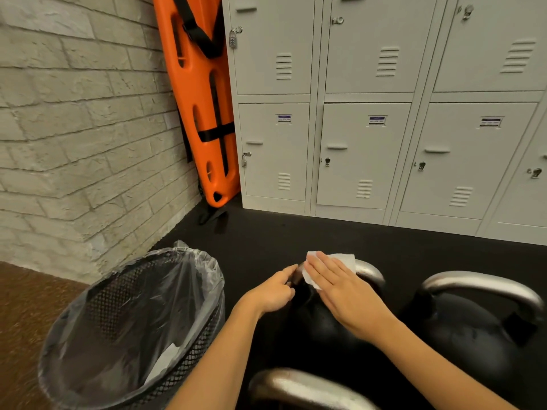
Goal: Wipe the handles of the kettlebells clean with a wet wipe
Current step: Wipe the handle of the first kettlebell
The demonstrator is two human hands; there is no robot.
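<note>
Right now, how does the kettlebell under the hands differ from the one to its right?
The middle kettlebell has the wet wipe pressed on its handle by the right hand, with the left hand at the handle's left end; the right kettlebell is untouched and its handle is fully bare. Both have black bodies, silver handles, and stand on the dark floor.

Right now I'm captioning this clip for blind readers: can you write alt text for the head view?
A person's right hand presses a white wet wipe flat on a black kettlebell's steel handle, while the left hand steadies its left end. Two more kettlebells sit nearby on the black floor, a lined mesh bin to the left, grey lockers behind.
</note>
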